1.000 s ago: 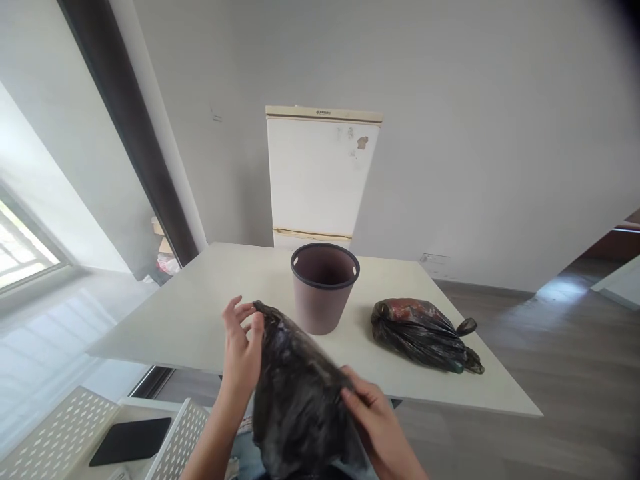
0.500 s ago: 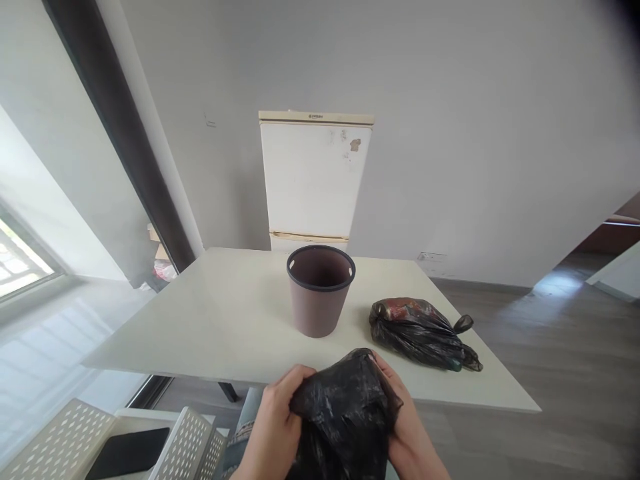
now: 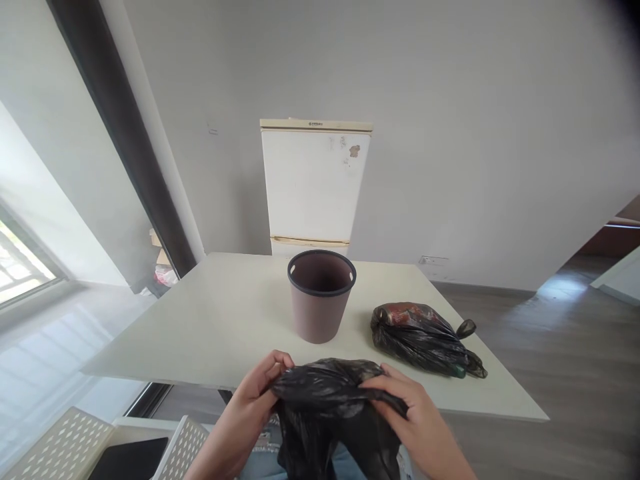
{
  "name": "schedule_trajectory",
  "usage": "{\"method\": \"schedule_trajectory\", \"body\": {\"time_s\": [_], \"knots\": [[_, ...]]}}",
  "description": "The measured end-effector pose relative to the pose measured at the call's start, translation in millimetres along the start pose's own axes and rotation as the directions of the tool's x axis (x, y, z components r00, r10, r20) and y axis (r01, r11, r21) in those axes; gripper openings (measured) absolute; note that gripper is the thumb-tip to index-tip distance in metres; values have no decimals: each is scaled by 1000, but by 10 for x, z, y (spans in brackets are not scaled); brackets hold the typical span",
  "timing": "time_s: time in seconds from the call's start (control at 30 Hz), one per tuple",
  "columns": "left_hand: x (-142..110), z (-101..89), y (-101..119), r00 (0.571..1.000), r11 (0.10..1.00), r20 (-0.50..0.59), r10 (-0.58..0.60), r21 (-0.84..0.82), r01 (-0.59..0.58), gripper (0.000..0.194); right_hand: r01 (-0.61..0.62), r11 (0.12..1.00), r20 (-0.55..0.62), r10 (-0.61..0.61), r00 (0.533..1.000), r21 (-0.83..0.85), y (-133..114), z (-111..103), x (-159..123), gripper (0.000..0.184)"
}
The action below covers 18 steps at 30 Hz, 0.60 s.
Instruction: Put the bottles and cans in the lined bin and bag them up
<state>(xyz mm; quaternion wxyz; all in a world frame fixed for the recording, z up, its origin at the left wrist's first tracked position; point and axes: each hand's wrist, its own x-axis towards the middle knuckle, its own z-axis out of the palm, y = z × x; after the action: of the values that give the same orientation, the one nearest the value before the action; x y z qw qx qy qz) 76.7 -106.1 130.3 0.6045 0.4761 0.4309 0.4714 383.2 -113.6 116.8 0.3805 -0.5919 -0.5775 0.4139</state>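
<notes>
Table [image 3: 225,313] carries the bin [image 3: 320,310], upright, and the knotted bag [image 3: 420,337] right of it. Loose bag [image 3: 330,393] is at the near edge, just pulled wider between left hand [image 3: 255,393] and right hand [image 3: 407,407]. Both grip its upper folds, so both are occupied. Can't tell if its mouth's open.

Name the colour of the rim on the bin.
The rim of the bin is black, clearest in the head view.
</notes>
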Motion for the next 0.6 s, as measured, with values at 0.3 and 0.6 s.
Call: {"method": "schedule_trajectory", "body": {"time_s": [0.3, 0.6], "knots": [[14, -52, 28, 990, 981, 130, 49, 181, -72, 20, -268, 674, 103, 275, 956, 689, -39, -70, 124, 48], [31, 166, -132, 846, 571, -130, 517, 789, -228, 21, -218, 764, -85, 336, 938, 608, -46, 9, 123, 54]]}}
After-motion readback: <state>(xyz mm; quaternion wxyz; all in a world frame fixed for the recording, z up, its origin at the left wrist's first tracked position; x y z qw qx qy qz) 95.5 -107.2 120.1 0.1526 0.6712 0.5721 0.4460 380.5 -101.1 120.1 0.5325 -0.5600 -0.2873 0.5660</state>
